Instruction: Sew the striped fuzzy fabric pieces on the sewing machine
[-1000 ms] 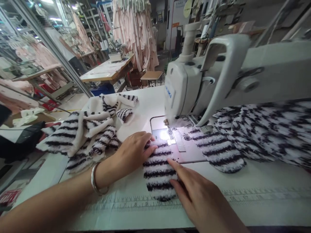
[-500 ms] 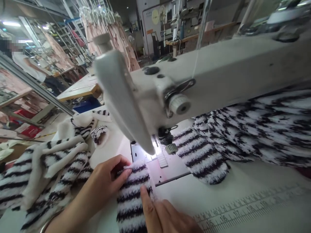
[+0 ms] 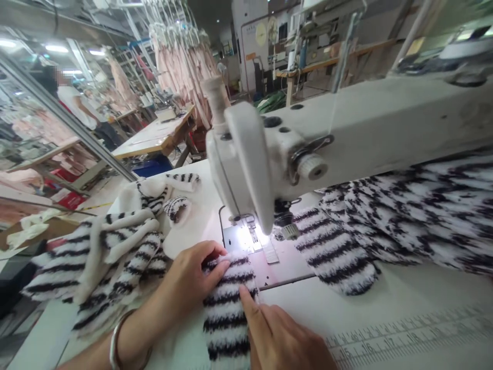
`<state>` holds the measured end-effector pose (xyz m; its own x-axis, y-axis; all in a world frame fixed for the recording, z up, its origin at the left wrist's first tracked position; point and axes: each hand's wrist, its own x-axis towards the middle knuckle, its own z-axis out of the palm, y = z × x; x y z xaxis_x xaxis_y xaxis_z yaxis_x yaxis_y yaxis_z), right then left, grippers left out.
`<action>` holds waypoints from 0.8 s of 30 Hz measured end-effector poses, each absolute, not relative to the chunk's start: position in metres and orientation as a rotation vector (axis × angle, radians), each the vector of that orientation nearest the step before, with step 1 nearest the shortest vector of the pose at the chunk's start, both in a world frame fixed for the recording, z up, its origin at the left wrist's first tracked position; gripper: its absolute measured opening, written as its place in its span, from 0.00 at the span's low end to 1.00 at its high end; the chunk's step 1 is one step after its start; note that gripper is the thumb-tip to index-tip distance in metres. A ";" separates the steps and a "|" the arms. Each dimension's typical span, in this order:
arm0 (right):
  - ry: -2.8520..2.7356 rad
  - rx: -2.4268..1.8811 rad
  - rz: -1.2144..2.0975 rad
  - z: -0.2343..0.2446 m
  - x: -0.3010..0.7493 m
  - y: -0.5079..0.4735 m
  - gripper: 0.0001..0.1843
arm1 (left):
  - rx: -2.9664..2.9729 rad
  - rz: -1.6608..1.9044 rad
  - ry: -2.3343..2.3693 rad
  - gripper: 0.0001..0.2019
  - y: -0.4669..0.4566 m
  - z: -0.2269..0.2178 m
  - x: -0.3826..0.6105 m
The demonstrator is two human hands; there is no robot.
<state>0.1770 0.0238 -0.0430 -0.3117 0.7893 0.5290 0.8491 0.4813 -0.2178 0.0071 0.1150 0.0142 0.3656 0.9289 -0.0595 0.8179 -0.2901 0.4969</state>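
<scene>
A strip of fluffy black-and-white striped fabric (image 3: 227, 316) lies in front of the sewing machine's lit needle plate (image 3: 242, 241). My left hand (image 3: 196, 275) pinches its upper left edge, thumb on top and the other fingertips partly hidden. On the right edge, my right hand (image 3: 285, 334) presses an extended index finger onto the pile. Its other fingers are curled, and its thumb is hidden. The presser foot (image 3: 252, 228) stands just beyond the strip's far end, apart from the fabric.
The sewing machine arm (image 3: 370, 123) spans the right side. Below it lies a heap of striped plush (image 3: 419, 216). More striped pieces (image 3: 127, 246) are piled at left, with a small roll (image 3: 177, 208) beside them. A printed ruler (image 3: 400, 339) runs along the front right. Someone (image 3: 79, 105) stands far left.
The camera view has shifted, so the machine, fabric and hands appear farther right. Both hands keep about the same places on the strip.
</scene>
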 end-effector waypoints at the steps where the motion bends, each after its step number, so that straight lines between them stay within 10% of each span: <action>1: -2.164 -1.348 -0.111 -0.043 0.178 0.024 0.24 | 2.187 0.345 1.500 0.09 0.116 0.017 0.005; 12: -2.262 -1.283 -0.008 -0.042 0.188 0.023 0.26 | 2.411 0.593 1.490 0.06 0.112 0.052 -0.016; 18: -1.952 -1.236 0.590 0.005 0.191 0.034 0.21 | 2.473 0.726 1.368 0.09 0.096 0.047 -0.002; 24: -1.751 -1.468 0.394 0.031 0.262 0.045 0.18 | 2.518 0.312 1.132 0.05 0.089 0.028 0.001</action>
